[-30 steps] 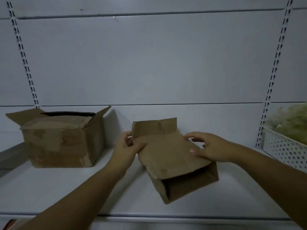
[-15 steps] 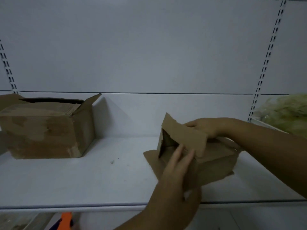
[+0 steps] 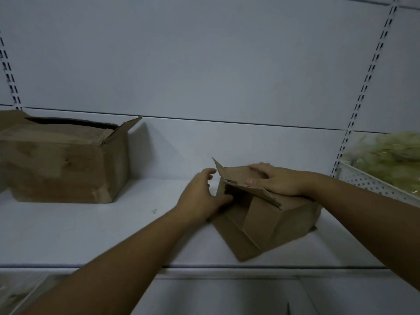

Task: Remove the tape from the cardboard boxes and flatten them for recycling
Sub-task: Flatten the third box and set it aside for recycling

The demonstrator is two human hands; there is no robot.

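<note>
Pressed down on the small cardboard box [image 3: 272,223], right of centre on the shelf [image 3: 91,235], with the right hand [image 3: 281,180] — fingers straight. Touched its open end with the left hand [image 3: 200,196], fingers loosely spread, gripping nothing. Sat well apart from the larger box [image 3: 63,169] at frame left — flap print too blurred to read.

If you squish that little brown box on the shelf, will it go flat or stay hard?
Probably flat: the small box leans skewed under the right hand, and its end is open. It likely feels light: thin cardboard, nothing seen inside. The torn flap might rip further.
</note>
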